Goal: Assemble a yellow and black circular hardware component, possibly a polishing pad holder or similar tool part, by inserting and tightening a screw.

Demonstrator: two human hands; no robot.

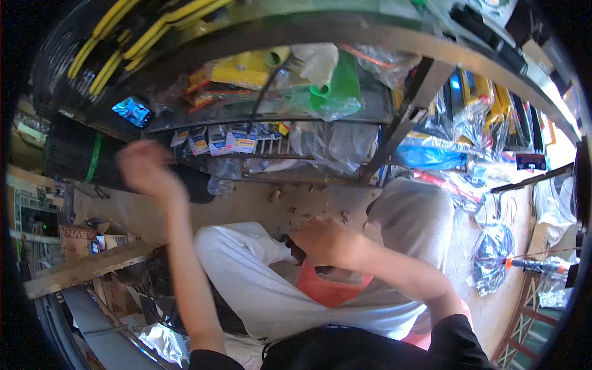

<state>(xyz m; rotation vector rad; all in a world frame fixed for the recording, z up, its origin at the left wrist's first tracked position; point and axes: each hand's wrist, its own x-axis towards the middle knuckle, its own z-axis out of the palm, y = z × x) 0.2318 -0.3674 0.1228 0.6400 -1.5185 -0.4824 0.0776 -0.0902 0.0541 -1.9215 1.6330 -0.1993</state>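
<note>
My left hand (147,166) is raised at the left, close below a phone with a lit screen (131,113) on the dark shelf. Motion smears its fingers, so their pose and anything in them are unclear. Between my knees, my right hand (325,240) is closed, its knuckles upward. A small dark object (296,251) shows at its fingertips; its kind cannot be made out. Just beneath that hand, an orange-red piece (333,288) with a dark slot-like opening rests at my lap, partly covered by the hand.
A dark metal shelf rack (394,117) stands ahead, holding yellow and green plastic packages (339,89) and carded packets (233,140). A dark roll with a green band (95,157) lies left. A wooden plank (92,268) slants nearby. A clear plastic bag (493,253) sits at the right.
</note>
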